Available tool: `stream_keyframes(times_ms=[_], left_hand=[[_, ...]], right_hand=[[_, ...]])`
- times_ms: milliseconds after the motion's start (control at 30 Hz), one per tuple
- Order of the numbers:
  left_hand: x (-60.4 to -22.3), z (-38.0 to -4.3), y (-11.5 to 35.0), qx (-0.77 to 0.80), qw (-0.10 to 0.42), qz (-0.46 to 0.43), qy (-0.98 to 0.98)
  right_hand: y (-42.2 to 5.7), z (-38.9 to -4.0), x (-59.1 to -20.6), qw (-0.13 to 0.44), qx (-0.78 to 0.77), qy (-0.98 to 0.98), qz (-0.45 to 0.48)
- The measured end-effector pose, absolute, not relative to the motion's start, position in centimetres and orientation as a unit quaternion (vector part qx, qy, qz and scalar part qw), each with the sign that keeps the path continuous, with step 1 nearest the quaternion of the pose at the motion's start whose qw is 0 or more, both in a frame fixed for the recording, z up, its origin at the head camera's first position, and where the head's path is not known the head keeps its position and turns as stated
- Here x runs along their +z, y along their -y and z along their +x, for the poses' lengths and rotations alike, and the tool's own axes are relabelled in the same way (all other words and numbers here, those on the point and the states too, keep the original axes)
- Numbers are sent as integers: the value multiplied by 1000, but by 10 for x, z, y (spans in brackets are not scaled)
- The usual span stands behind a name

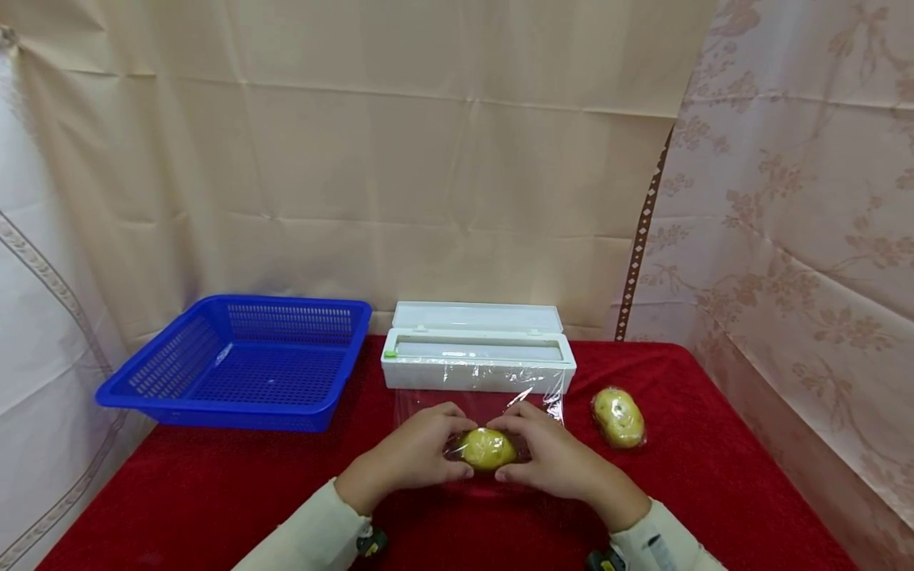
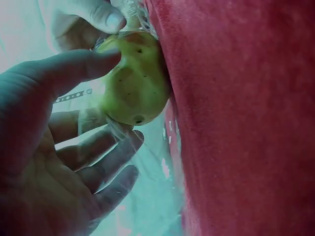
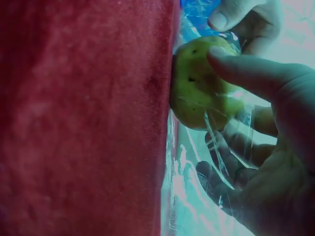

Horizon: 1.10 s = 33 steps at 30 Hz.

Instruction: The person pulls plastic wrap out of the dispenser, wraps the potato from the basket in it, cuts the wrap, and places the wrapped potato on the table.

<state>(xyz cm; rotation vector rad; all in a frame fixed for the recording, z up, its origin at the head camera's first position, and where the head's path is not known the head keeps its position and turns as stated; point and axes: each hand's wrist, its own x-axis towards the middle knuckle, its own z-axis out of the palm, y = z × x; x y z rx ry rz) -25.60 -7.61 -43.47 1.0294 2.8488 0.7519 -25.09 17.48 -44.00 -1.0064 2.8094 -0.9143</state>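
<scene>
A yellow potato [image 1: 487, 450] sits low on the red cloth, partly covered by clear cling film [image 1: 528, 404] that runs from a white dispenser box [image 1: 478, 376]. From its left side, my left hand [image 1: 417, 448] holds the potato, thumb on its near face and fingers behind it among the film. My right hand [image 1: 553, 452] grips the other end the same way. In the left wrist view, film lies over the fingers behind the potato [image 2: 135, 81]. Creased film stretches across the right fingers below the potato [image 3: 197, 83] in the right wrist view.
Behind the hands, the dispenser's lid [image 1: 478, 317] is up, with a film roll inside. A film-wrapped potato [image 1: 618, 418] lies to the right. At the left stands a blue plastic basket [image 1: 246, 408]. Curtains [image 1: 443, 174] enclose the red-covered table [image 1: 236, 492].
</scene>
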Motion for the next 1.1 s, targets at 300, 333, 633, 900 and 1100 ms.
stream_keyframes(times_ms=[300, 333, 633, 900, 1100], left_hand=[[-441, -260, 77, 244, -1, 320, -916], [-442, -260, 78, 252, -1, 318, -914], [-445, -264, 78, 281, 3, 304, -910], [-443, -273, 78, 280, -1, 294, -914], [-442, -286, 76, 289, -27, 298, -909]], right_hand=[[-175, -256, -445, -19, -285, -903, -321], [-175, -257, -445, -12, -296, -901, -316], [-177, -263, -448, 19, -333, -898, -285], [-175, -271, -444, -30, -289, -907, -305], [-173, -283, -437, -3, -311, -905, -291]])
